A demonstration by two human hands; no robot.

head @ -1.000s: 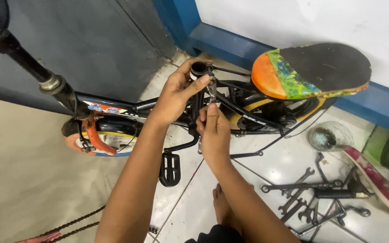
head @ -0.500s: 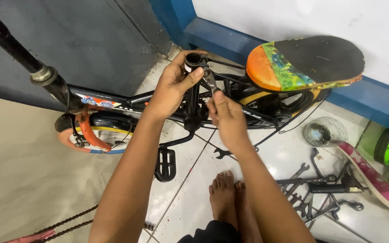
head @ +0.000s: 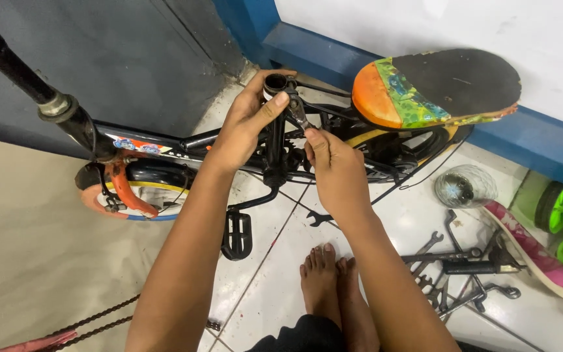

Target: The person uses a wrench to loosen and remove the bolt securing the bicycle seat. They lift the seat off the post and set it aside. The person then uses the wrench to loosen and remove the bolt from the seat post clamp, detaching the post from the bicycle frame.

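Atop the seat tube (head: 275,85), left hand (head: 245,127) clamps; right hand (head: 337,173) pinches its clamp bolt (head: 296,114).

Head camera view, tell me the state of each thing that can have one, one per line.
Seat tube: open at top, no seat in it.
Left hand: wrapped around seat tube.
Right hand: fingers pinching at the clamp.
Seat: off its tube, lying behind.
Pedal: hanging low.

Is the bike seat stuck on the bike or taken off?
Off. The seat tube shows an open, empty top, and the saddle sits apart behind it.
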